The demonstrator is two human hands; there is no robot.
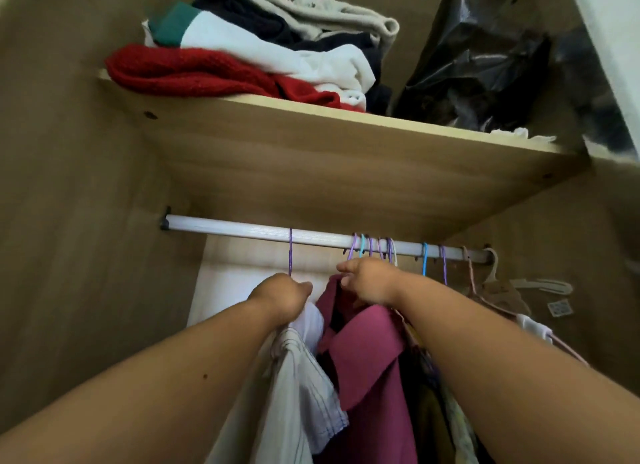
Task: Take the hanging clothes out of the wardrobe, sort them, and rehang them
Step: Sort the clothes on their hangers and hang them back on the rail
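A: Where are we?

B: At the rail [225, 226], under the shelf [311, 145]. Our left hand [282, 295] is bunched round the neck of the pale striped shirt [301, 387]. The fingers are curled tight just below its purple hook [290, 252], which sits alone on the bare left stretch of the rail.

A: Why grip it so high?

B: We judge that it holds cloth and hanger together, so the shirt cannot slip off when the hook is lifted or slid.

A: And the other one?

B: Our right hand [369, 282] is curled over the top of the magenta shirt [370, 356], right under the crowded bunch of hooks [370, 249]. Whether the wire itself is inside the fingers we cannot tell, because the knuckles hide it.

A: Which step is this?

B: A garment going on or coming off; we cannot say which. The gap between the lone hook and the bunch suggests we are holding the two shirts apart so their hooks do not tangle.

A: What else hangs there?

B: More garments to the right, on a blue hook [424, 259] and others near the rail's far end. Folded clothes [207, 65] and a black bag [478, 65] lie on the shelf — no part of the hanging job, we think.
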